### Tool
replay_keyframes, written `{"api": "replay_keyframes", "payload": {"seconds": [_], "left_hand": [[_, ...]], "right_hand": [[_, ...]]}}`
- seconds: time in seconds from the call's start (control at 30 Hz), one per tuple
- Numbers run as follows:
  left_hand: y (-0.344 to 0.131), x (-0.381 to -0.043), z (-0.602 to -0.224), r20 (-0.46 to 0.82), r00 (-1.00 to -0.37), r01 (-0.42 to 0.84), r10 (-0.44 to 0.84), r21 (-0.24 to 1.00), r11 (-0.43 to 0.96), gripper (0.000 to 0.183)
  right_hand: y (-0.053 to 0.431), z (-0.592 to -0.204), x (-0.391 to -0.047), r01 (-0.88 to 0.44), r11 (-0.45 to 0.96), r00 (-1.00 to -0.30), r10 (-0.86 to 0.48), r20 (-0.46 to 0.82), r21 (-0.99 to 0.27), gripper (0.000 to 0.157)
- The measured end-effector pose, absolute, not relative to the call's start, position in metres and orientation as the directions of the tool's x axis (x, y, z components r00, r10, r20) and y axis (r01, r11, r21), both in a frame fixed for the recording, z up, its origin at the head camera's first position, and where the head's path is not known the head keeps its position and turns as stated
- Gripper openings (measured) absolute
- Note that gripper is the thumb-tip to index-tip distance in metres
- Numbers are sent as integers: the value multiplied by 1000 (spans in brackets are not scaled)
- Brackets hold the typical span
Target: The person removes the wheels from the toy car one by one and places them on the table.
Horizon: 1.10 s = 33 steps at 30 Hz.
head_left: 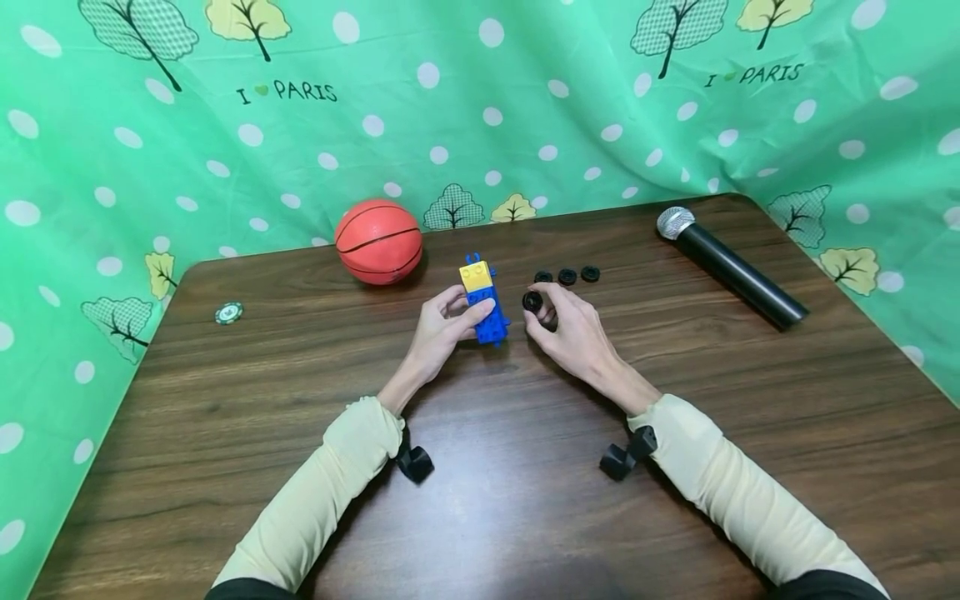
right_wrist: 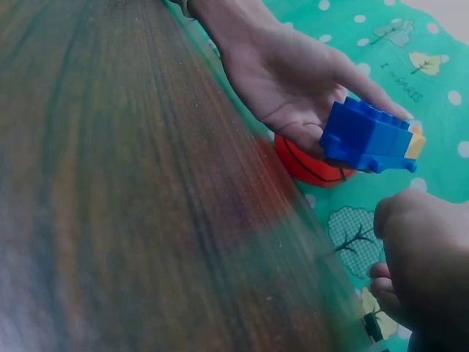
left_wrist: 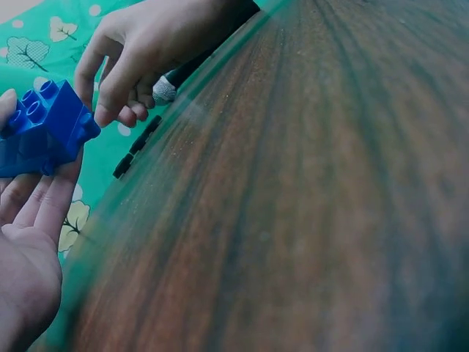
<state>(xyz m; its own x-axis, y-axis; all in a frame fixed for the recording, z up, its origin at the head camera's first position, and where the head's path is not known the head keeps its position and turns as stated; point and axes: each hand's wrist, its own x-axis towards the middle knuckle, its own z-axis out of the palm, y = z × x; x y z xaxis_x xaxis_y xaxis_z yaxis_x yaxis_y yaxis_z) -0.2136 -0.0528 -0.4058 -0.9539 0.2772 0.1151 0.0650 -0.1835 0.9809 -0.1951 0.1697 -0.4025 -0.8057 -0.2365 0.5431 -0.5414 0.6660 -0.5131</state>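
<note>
My left hand [head_left: 438,333] holds a toy building-block car body [head_left: 487,315] above the table, thumb on top and fingers beneath. Its base is blue with studs and small side pegs, and a yellow block [head_left: 475,276] sits at the far end. Just to the right, my right hand [head_left: 576,333] pinches a small black toy wheel [head_left: 532,301] between thumb and fingers, apart from the car body. Beyond that hand, three more black wheels [head_left: 567,276] lie in a row on the table. In the right wrist view, the hand hides the pinched wheel.
A red toy basketball [head_left: 378,242] sits at the back, left of the car body. At the right lies a black microphone [head_left: 731,267] with a silver head. A poker chip [head_left: 228,312] lies far left. Green dotted cloth [head_left: 450,83] hangs behind the brown wooden table [head_left: 225,417].
</note>
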Motion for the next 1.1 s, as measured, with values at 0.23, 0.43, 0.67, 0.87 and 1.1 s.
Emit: {"api": "replay_keyframes", "payload": {"seconds": [0.23, 0.43, 0.67, 0.87, 1.1], "left_hand": [[-52, -214, -406, 127, -951, 75, 283, 979, -189, 36], [-52, -215, -407, 124, -949, 70, 291, 979, -190, 39], [-54, -215, -407, 113, -949, 63, 295, 982, -175, 43], [-55, -215, -408, 109, -949, 58, 297, 983, -176, 43], [-54, -214, -408, 114, -949, 63, 296, 982, -177, 41]], "right_hand": [[176, -401, -197, -525, 689, -813, -231, 534, -501, 36], [193, -402, -204, -537, 697, -806, -257, 533, -475, 35], [209, -402, -209, -542, 692, -797, -243, 553, -477, 34], [218, -403, -213, -534, 712, -788, -224, 573, -456, 31], [234, -405, -217, -485, 753, -806, -189, 561, -444, 28]]}}
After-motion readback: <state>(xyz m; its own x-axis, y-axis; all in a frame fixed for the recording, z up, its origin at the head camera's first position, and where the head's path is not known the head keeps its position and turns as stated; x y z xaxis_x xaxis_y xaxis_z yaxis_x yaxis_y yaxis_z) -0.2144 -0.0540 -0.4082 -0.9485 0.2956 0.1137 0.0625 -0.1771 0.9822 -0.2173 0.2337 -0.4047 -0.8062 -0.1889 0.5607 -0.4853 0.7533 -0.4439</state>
